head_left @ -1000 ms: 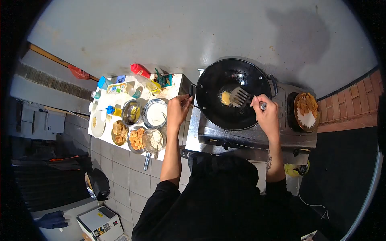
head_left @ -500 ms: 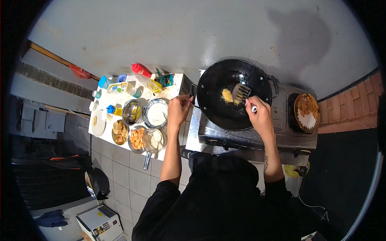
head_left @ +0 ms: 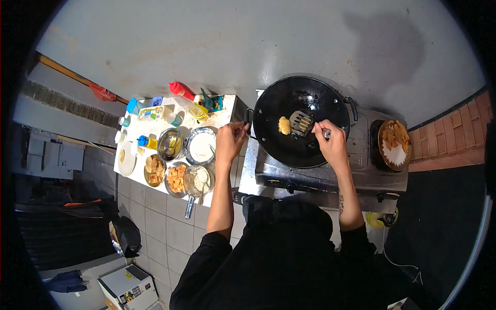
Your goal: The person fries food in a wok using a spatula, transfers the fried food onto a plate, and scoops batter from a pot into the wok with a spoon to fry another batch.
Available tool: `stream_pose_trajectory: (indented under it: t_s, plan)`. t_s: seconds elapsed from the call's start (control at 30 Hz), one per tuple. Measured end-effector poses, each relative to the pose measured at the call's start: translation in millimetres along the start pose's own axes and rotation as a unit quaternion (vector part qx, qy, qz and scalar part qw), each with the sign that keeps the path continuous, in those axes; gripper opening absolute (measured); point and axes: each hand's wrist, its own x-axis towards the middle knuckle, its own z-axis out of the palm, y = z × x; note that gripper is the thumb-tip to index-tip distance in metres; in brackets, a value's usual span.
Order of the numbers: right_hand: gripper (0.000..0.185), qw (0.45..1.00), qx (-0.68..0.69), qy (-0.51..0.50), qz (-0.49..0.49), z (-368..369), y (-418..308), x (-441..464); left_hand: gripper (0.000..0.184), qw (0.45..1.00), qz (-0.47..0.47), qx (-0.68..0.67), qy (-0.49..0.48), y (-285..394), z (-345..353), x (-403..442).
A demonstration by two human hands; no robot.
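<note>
A black wok (head_left: pixel 294 150) sits on the left part of the steel stove (head_left: pixel 330 181). My left hand (head_left: pixel 230 139) is closed on the wok's left handle (head_left: pixel 248 123). In my right hand (head_left: pixel 331 143) is the handle of a slotted spatula (head_left: pixel 300 123), whose blade lies low inside the wok. Just left of the blade, a yellow battered piece (head_left: pixel 284 125) rests near the wok's middle. The blade's left edge is close to the piece; I cannot tell if they touch.
To the right on the stove stands a paper-lined bowl of fried pieces (head_left: pixel 395 144). A white table (head_left: pixel 142 173) at left holds a plate of orange pieces (head_left: pixel 176 178), a white-filled bowl (head_left: pixel 200 146), a handled pan (head_left: pixel 199 180) and a red bottle (head_left: pixel 181 90).
My right hand first moved left, then slightly back, while the spatula blade shifted left and lower. The yellow piece has slid left in the wok. My left hand has stayed at the handle.
</note>
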Motion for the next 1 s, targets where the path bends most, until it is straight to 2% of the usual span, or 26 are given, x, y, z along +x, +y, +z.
stream_pose_trajectory:
  t_s: [0.13,0.2,0.3,0.63,0.7,0.87,1.0]
  plan:
    - [0.016,0.999,-0.018,0.027,0.017,3.8,19.2,-5.2,0.028,1.000,0.009,-0.017,0.000,-2.4,1.3,1.4]
    - [0.019,0.994,0.044,0.064,0.073,5.9,24.1,-6.5,0.028,1.000,0.011,-0.015,0.000,-2.0,1.3,1.2]
    - [0.021,0.987,0.102,0.062,0.110,0.5,12.8,-9.0,0.027,1.000,0.015,-0.010,0.004,-2.7,1.3,2.0]
    - [0.019,0.987,0.121,0.070,0.074,4.1,-7.4,-7.5,0.024,1.000,0.002,-0.005,-0.007,-4.4,2.2,3.8]
    - [0.017,0.993,0.038,0.103,0.044,-0.9,-3.4,-5.9,0.024,1.000,0.015,-0.002,-0.001,-6.1,2.3,4.2]
    - [0.019,0.990,0.024,0.108,0.088,-8.7,-7.7,-4.7,0.024,0.999,0.033,-0.006,-0.003,-5.8,3.0,4.1]
    - [0.019,0.991,0.053,0.095,0.077,5.2,6.8,-10.3,0.024,1.000,0.019,-0.012,-0.002,-5.5,3.5,3.5]
